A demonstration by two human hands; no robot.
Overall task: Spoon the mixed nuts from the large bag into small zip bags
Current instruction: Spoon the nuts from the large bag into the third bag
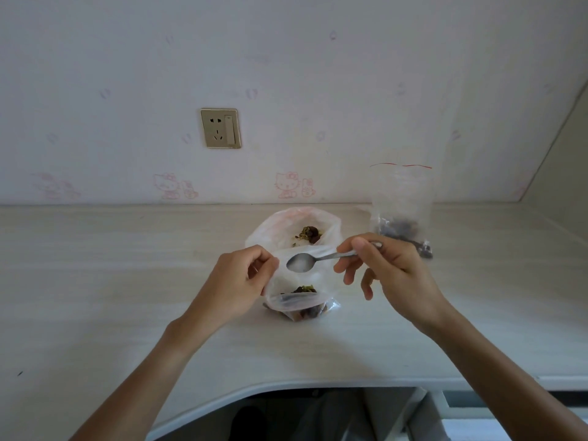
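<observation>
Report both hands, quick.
Left hand: pinching the rim of the small zip bag, holding it open.
Right hand: gripping the spoon, whose bowl looks empty.

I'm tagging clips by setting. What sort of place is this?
Probably a home, perhaps a child's room: pale cartoon-cat wallpaper, a wall socket, and a light wood-grain desk with a curved front edge.

Pale room, pink cartoon cats
White wall [318,74] with faint pink prints; gold socket [220,128]; pale wood-grain counter [95,281]; red-striped clear zip bag [401,198]; brown-green nuts [307,234]; silver spoon [313,260].
</observation>
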